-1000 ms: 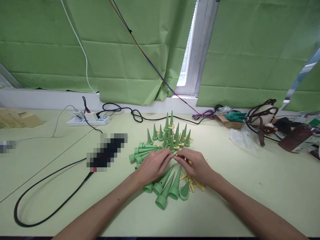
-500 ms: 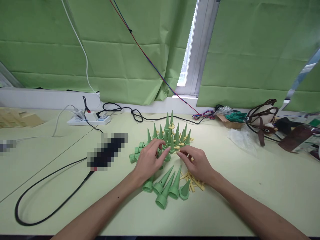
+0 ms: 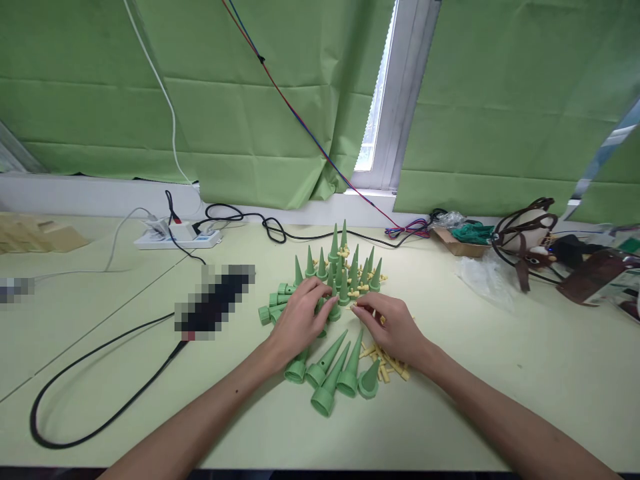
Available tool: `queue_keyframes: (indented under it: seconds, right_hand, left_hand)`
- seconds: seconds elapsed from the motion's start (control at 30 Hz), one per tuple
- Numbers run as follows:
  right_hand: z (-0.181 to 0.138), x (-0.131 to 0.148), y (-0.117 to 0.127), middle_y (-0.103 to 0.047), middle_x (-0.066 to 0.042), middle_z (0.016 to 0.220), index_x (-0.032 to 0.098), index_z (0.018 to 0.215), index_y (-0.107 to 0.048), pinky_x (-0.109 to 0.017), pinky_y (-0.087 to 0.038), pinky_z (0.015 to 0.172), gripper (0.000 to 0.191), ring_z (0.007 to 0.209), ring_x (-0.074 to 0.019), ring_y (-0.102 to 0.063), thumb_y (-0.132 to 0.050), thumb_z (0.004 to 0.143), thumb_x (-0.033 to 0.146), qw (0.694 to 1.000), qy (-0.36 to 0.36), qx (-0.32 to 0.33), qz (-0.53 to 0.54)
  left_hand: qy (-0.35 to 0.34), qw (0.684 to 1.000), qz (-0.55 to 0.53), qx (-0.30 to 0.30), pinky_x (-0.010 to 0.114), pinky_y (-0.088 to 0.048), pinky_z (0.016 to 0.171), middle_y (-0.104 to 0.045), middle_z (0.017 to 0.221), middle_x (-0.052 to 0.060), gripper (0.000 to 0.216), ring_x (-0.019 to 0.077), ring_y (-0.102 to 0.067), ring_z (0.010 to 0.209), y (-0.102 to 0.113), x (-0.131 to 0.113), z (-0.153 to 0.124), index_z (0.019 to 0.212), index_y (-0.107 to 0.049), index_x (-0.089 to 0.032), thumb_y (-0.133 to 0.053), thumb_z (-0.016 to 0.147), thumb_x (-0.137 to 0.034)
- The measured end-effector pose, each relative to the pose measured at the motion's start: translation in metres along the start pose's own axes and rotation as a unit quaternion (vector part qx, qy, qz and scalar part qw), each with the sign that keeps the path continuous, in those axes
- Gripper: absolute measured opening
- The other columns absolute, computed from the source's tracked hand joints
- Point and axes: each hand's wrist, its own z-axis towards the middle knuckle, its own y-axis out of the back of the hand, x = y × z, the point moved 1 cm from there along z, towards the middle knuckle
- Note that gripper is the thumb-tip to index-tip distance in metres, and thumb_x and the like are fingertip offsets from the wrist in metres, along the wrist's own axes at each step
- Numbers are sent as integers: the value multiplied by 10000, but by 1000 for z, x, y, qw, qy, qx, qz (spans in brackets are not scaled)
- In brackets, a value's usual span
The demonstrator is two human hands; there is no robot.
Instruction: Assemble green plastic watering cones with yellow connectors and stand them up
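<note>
My left hand (image 3: 303, 315) has its thumb and fingers closed around an upright green plant-watering spike (image 3: 335, 309), partly hidden by the fingers. Opposite it, my right hand (image 3: 394, 325) pinches a small yellow valve piece (image 3: 353, 305) close to that spike. Behind both hands, several green spikes (image 3: 354, 267) stand point up, some with yellow valves fitted through their sides. In front, several loose green spikes (image 3: 324, 399) lie or lean on the table. A pile of yellow valves (image 3: 384, 363) sits beneath and before my right hand.
More green spikes (image 3: 265, 315) lie left of my left hand. A pixelated dark device (image 3: 217, 300) with a looping black cable rests farther left. A white power strip (image 3: 177, 239) is at the back. Clear plastic (image 3: 484, 280), a cardboard box (image 3: 457, 243) and bags occupy the right rear.
My right hand has shifted very slightly left with the yellow valve piece, toward the spike. My left hand stays almost where it was.
</note>
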Motion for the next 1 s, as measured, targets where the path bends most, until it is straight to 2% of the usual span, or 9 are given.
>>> queue_keyframes:
  seconds: [0.33, 0.6, 0.8, 1.0]
  right_hand:
    - [0, -1, 0, -640, -32, 739, 182, 895, -623, -274, -441, 588, 143, 616, -147, -543, -530, 984, 245, 1000, -5, 0, -4]
    - [-1, -2, -1, -643, -29, 738, 188, 899, -623, -276, -447, 584, 148, 614, -149, -545, -523, 985, 255, 1000, -12, -1, -10]
    - [0, -1, -1, -642, -28, 733, 187, 897, -624, -271, -447, 573, 147, 617, -151, -553, -523, 981, 254, 1000, -15, -2, -11]
    - [0, 0, -1, -637, -26, 729, 187, 885, -620, -272, -444, 574, 152, 619, -151, -552, -520, 982, 246, 1000, -15, 0, -5]
  left_hand:
    - [5, 1000, -16, 18, 341, -472, 781, -591, 948, 60, 133, 209, -569, 903, 0, -2, -1, 926, -581, -165, -485, 981, -238]
    - [-4, 1000, 9, 20, 383, -451, 840, -606, 961, 60, 127, 237, -550, 950, -1, 1, -2, 903, -579, -180, -534, 956, -287]
    - [8, 998, 24, 53, 365, -433, 751, -613, 854, 59, 185, 254, -535, 897, -2, 2, -1, 805, -584, -175, -543, 941, -292]
    - [14, 997, 26, 66, 353, -413, 711, -615, 824, 63, 190, 259, -526, 875, -2, 1, -2, 788, -578, -173, -532, 942, -275]
